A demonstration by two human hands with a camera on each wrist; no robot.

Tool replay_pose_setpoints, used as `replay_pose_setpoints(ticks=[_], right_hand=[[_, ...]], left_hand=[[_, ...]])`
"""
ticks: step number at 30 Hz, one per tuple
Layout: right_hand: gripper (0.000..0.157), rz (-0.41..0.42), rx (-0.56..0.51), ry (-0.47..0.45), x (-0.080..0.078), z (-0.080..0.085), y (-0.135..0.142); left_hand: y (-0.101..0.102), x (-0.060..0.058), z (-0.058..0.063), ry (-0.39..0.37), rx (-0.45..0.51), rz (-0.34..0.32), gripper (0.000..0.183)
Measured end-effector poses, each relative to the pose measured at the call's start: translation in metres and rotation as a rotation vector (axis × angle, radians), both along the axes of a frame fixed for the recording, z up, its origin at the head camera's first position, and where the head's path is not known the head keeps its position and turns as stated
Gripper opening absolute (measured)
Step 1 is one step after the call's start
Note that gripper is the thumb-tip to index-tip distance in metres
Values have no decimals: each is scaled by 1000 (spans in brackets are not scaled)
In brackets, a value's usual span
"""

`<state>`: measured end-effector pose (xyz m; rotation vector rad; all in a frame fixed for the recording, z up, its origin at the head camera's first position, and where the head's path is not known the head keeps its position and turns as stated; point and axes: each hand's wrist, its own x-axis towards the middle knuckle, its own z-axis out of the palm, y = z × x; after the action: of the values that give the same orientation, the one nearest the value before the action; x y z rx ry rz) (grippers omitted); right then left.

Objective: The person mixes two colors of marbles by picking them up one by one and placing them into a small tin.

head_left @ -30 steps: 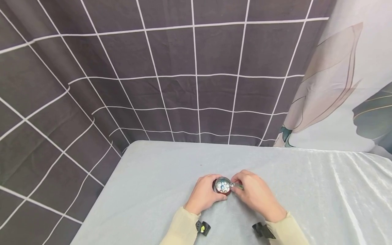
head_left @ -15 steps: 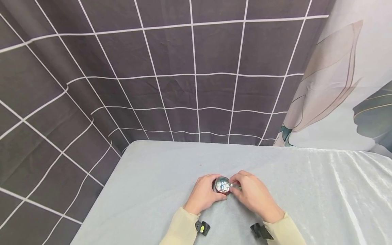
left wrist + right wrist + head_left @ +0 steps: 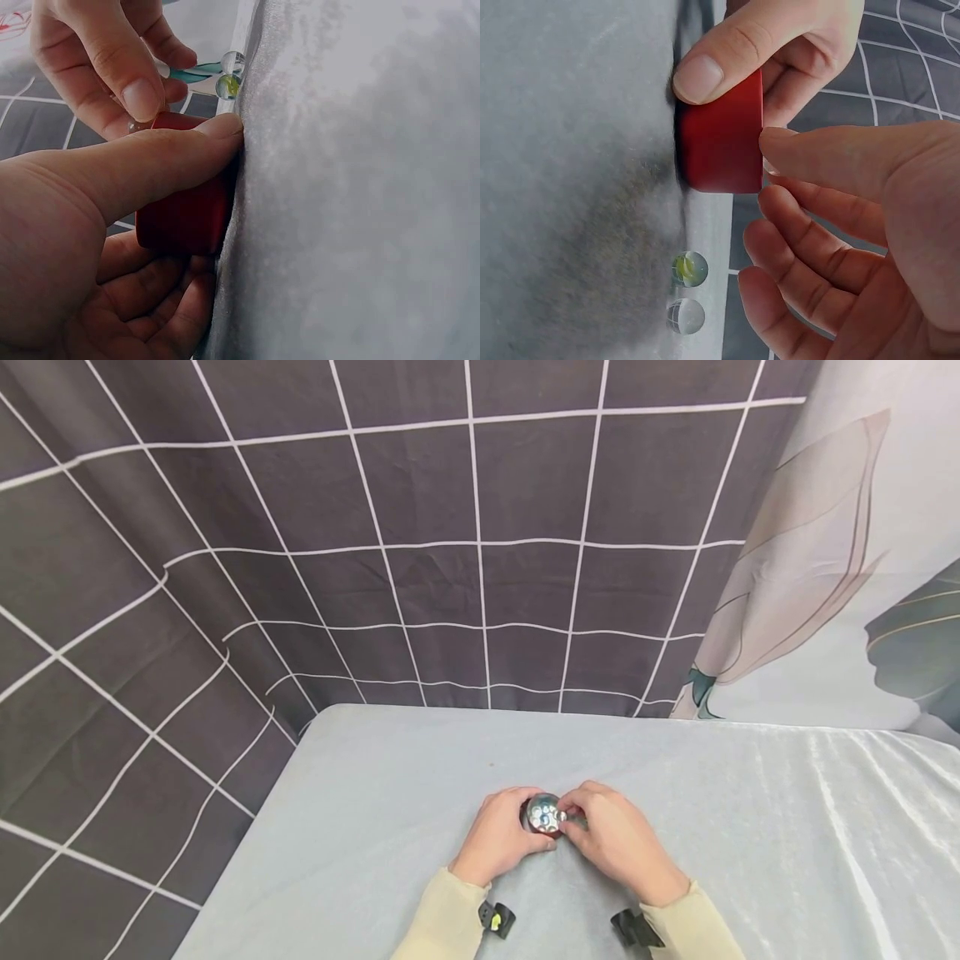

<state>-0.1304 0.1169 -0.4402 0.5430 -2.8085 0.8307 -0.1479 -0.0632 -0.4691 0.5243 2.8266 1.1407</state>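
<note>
A small red tin (image 3: 544, 814) stands on the cloth, its silvery top showing several round, shiny shapes. My left hand (image 3: 497, 833) grips the tin around its side, thumb near the front and fingers behind. At the tin's right rim my right hand (image 3: 621, 843) pinches a small clear glass marble (image 3: 561, 816) between thumb and forefinger; its other fingers are loosely bent. Two more marbles lie on the cloth beside the tin: one with a yellow-green swirl (image 3: 689, 268) and a clear marble (image 3: 685, 316). In the head view the right hand hides them.
A pale, velvety cloth (image 3: 390, 827) covers the table. Behind it hangs a dark curtain (image 3: 420, 585) with white grid lines, and at the right a light floral curtain (image 3: 810, 635). Each wrist wears a black strap mount (image 3: 497, 918).
My right hand has shifted slightly left, bringing the marble from just beside the tin to over its right rim. The left hand and the tin have stayed in place.
</note>
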Motion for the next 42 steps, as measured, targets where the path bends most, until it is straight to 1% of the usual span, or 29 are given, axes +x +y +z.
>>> replay_pose_setpoints(ticks=[19, 27, 42], right_hand=[[16, -19, 11, -33, -1, -1, 1], [16, -13, 20, -49, -1, 0, 1], [17, -7, 18, -33, 0, 1, 3]], left_hand=[[1, -1, -1, 22, 10, -14, 55], [0, -1, -1, 10, 2, -2, 56], [0, -1, -1, 8, -5, -4, 56]])
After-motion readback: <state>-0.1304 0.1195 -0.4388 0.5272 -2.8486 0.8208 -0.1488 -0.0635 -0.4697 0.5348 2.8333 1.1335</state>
